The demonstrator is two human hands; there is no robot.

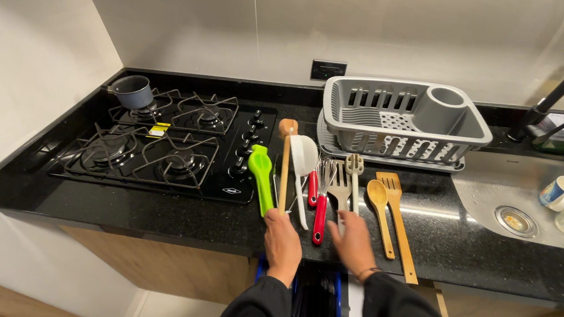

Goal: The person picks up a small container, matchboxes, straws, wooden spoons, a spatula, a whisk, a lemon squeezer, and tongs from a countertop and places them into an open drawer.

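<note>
Black counter (156, 219) edge, left hand (282, 239) grasping wooden utensil (286, 162), right hand (354, 243) released over grey spatula (340, 191)

Single head-worn view, no second camera to overlap with: it looks steeply down and forward from above the person's chest onto the glossy black stone table (156, 219), facing the pale back wall (373, 25) square-on. Mid-close range: both forearms enter from the bottom edge, the row of utensils sits at centre, and the open blue drawer (316, 302) below the table edge is cut off at the bottom. Frame spans the black four-burner gas hob (162, 146) at left, the grey plastic dish rack (402, 118) at centre-back, and the steel sink (527, 191) clipped at right.
</note>
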